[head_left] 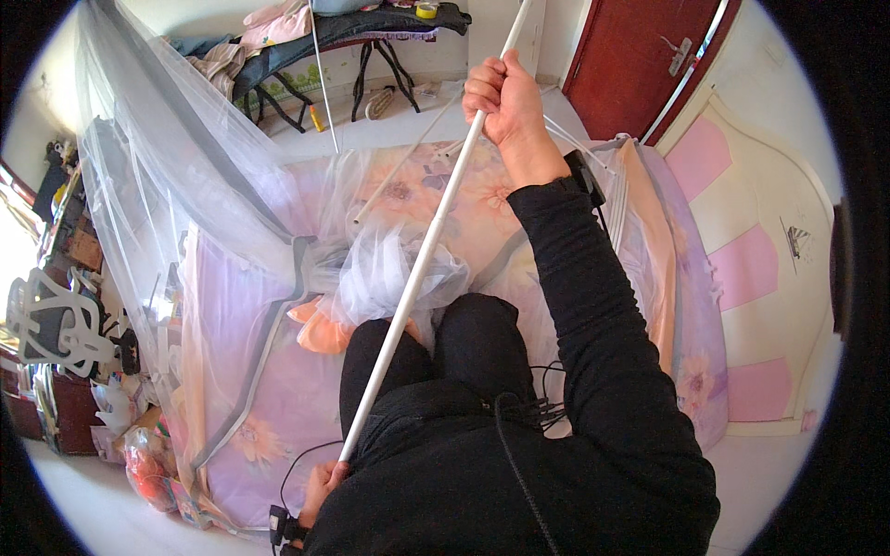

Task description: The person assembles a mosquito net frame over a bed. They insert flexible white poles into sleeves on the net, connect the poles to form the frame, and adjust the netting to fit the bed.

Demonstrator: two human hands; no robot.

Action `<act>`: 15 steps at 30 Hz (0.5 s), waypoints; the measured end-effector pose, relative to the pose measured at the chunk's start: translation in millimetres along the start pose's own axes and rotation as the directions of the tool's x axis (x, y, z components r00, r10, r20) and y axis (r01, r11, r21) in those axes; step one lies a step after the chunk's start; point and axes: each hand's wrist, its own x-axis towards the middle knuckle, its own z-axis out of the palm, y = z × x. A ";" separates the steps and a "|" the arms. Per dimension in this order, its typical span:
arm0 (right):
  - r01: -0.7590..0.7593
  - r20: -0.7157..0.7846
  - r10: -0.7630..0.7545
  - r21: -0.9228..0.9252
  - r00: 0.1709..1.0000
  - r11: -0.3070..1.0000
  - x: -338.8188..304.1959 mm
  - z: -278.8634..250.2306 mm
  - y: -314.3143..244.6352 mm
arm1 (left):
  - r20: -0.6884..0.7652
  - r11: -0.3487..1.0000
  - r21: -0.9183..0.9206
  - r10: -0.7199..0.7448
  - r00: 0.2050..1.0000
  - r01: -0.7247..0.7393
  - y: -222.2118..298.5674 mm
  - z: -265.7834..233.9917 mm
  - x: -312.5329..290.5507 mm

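A long white pole point(426, 255) slants across the view in front of my body, from the lower left up past the top edge. My right hand point(503, 97), raised with the arm stretched forward, is wrapped around its upper part. Down by my left hip, my left hand point(324, 484) grips the pole's lower end; part of that hand is hidden by my sleeve. White mosquito netting point(399, 269) with grey trim lies bunched before my knees. More sheer netting point(167, 139) hangs at the left. An orange cloth-like thing point(324, 329) shows beside my left knee.
Beneath the netting is a bed with a floral sheet point(250, 440). A thin pole point(408, 167) lies on it; another thin pole point(326, 83) stands upright beyond. A padded bench point(348, 30) holds clothes. A cream and pink headboard point(760, 259), red door point(626, 60) and white chair point(60, 324) surround the bed.
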 end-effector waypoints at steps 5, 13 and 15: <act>0.008 -0.137 -0.015 -0.046 0.990 0.999 -31.0 25.9 34.8 | -0.128 0.978 0.197 0.097 0.987 -0.070 45.6 10.3 9.3; 0.101 0.026 -0.098 -0.226 0.995 0.969 -37.6 11.4 32.4 | -0.351 0.805 0.561 0.444 0.824 -0.194 18.5 -14.3 35.1; 0.166 0.111 -0.156 -0.084 0.982 0.983 -10.4 2.7 -15.9 | -0.311 0.629 0.760 0.572 0.759 -0.162 -8.9 -26.4 30.7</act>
